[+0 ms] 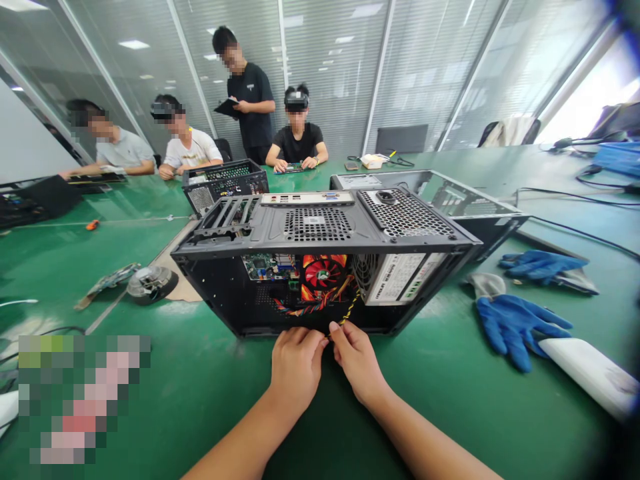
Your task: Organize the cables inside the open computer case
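An opened black computer case (320, 223) lies in front of me with its open side facing my hands. Inside show a green circuit board (267, 267), a red fan (323, 273) and a power supply (400, 279) with a white label. A twisted yellow-and-black cable (351, 307) runs down from the power supply. My right hand (357, 360) pinches this cable near the case's lower edge. Right beside it, my left hand (299, 360) is closed with its fingertips at the cable's end. A bundle of coloured wires (313, 305) hangs inside, apart from my hands.
Blue work gloves (515, 323) and a white object (590, 373) lie at the right. On the left are a round metal part (151, 283) and an orange item (93, 225). Behind stand another open case (480, 200) and a smaller one (225, 180). Several people are across the green table (200, 373).
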The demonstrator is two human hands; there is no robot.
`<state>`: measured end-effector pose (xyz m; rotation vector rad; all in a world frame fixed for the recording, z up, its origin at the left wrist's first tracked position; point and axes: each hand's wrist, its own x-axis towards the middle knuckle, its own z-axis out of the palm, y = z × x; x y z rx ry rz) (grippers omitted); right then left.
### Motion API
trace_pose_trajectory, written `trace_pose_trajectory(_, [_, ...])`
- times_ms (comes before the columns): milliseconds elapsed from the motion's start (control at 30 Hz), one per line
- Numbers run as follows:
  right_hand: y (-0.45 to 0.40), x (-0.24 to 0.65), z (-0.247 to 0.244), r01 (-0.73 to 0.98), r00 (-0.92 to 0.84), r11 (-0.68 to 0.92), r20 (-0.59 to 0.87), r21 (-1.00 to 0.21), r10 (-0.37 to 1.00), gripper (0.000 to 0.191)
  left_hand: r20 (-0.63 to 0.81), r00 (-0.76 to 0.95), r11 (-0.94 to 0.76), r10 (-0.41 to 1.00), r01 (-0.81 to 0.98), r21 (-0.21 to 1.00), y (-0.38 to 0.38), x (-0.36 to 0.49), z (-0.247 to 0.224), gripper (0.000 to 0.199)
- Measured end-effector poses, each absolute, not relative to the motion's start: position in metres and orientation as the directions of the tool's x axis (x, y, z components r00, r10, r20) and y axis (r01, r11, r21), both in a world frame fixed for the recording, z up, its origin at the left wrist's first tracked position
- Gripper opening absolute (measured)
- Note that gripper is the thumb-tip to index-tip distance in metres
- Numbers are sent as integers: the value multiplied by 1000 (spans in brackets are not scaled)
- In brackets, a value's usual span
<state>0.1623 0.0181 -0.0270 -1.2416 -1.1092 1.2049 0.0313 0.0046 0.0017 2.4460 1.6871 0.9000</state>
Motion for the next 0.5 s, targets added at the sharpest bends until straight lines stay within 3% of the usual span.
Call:
trace_pose_trajectory(167, [18,163,-26,-117,66,-48,-56,-992,996,43,473,248,-443,846,820,363,5,31,-1,15])
trace_pose_trajectory(500, [19,164,-27,-41,84,-35,-39,-999,996,42,538,233,-483,810,786,386,4,31,-4,9])
